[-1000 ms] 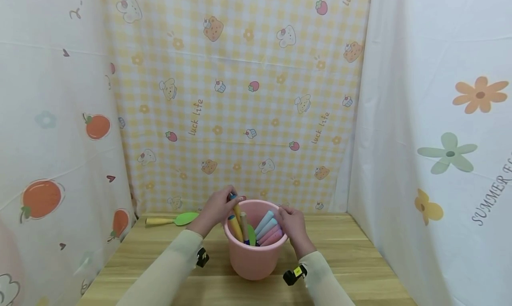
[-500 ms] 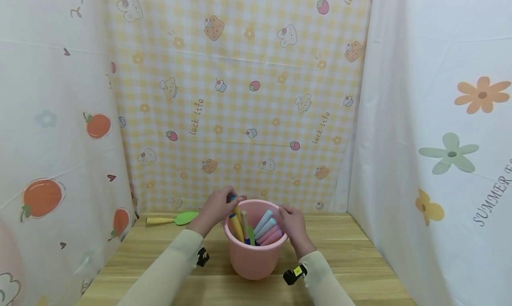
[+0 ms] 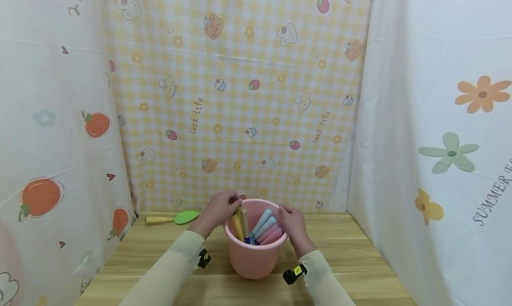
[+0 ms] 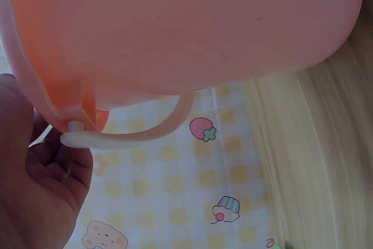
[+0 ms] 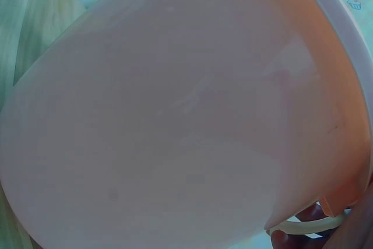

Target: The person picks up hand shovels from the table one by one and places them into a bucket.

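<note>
A pink bucket (image 3: 254,257) stands on the wooden table, several slim tools in its mouth. Yellow handles (image 3: 238,228) and a beige handle (image 3: 245,221) lean at its left; pale blue handles (image 3: 264,226) and pink handles (image 3: 272,235) lean at its right. My left hand (image 3: 219,210) grips the left of the rim; in the left wrist view its curled fingers (image 4: 61,164) are beside the end of the bucket's white carrying handle (image 4: 128,137). At the right, my right hand (image 3: 294,226) holds the rim, its fingers partly hidden in the right wrist view.
A small green trowel (image 3: 186,217) with a yellow handle lies at the back left of the table (image 3: 332,270). A checked cloth (image 3: 256,110) hangs behind, and white patterned cloths (image 3: 60,155) hang at both sides.
My left hand has shifted slightly down onto the rim, and the yellow handle with the blue end it held has dropped lower into the bucket. My right hand stays on the rim.
</note>
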Available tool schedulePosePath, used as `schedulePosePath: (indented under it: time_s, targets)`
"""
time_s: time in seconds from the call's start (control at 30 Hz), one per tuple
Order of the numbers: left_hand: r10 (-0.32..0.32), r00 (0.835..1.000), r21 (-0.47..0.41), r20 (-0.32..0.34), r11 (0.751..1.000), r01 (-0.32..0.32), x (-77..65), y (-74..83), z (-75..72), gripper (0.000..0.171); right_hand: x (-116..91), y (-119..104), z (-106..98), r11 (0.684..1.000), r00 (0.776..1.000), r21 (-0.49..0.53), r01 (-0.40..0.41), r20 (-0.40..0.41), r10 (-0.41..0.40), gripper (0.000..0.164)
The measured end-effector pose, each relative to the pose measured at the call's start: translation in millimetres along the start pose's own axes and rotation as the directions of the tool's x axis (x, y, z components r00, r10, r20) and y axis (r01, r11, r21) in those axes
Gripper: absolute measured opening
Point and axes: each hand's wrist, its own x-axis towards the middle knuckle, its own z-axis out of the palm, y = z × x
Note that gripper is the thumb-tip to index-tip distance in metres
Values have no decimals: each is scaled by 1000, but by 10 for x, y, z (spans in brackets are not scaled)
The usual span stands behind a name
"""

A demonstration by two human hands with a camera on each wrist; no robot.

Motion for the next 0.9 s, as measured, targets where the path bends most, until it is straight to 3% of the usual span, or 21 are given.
schedulePosePath:
  time_s: [0.17, 0.5, 0.7, 0.9]
  targets:
    - [13, 1000, -9, -6, 1000, -13, -11, -7, 5, 12, -3, -4, 3, 1000, 1000, -1, 6, 2, -6, 36]
    - [-24, 1000, -57, -14, 998, 23, -50, -13, -50, 15, -3, -3, 3, 1000, 1000, 3, 22, -1, -22, 36]
    - [-40, 998, -103, -38, 994, 36, -80, -119, -99, 18, -8, -4, -4, 1000, 1000, 7, 13, 8, -13, 36]
    - [-63, 992, -108, -107, 993, 52, -134, -312, -205, 23, -20, -7, -5, 1000, 1000, 19, 10, 17, -10, 37]
